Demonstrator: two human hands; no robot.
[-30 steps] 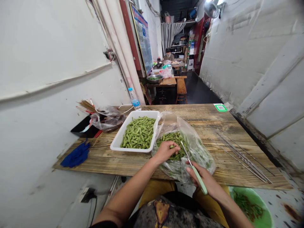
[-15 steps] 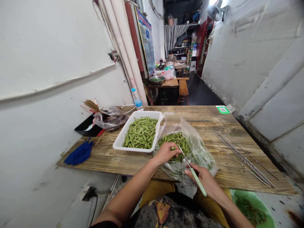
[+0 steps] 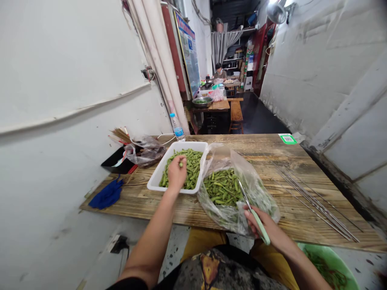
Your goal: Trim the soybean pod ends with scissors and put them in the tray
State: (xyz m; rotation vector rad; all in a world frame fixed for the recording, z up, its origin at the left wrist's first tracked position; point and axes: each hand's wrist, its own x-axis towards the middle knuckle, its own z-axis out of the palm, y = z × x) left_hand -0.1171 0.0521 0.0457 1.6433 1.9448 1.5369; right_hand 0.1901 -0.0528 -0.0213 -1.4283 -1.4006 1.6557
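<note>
My left hand (image 3: 177, 172) is over the white plastic tray (image 3: 153, 186), its fingers closed on a green edamame pod (image 3: 181, 164). Beneath it, many green edamame pods (image 3: 193, 161) fill the tray. To the right, a clear plastic bag (image 3: 238, 161) lies spread open with more pods (image 3: 222, 187) inside. My right hand (image 3: 262, 220) grips a pair of scissors (image 3: 259, 225) with pale green handles. Their blades point up and away, over the bag's right side.
Metal skewers (image 3: 317, 203) lie on the wooden table (image 3: 290, 165) at right. Left of the tray are a blue cloth (image 3: 106, 194), a black box (image 3: 116, 163) and a water bottle (image 3: 177, 128). A green basin (image 3: 331, 266) stands below. A person (image 3: 219, 72) sits farther back.
My left hand has moved left from the plastic bag to above the white tray, with a pod in its fingers. The scissors in my right hand have drawn slightly right, away from it.
</note>
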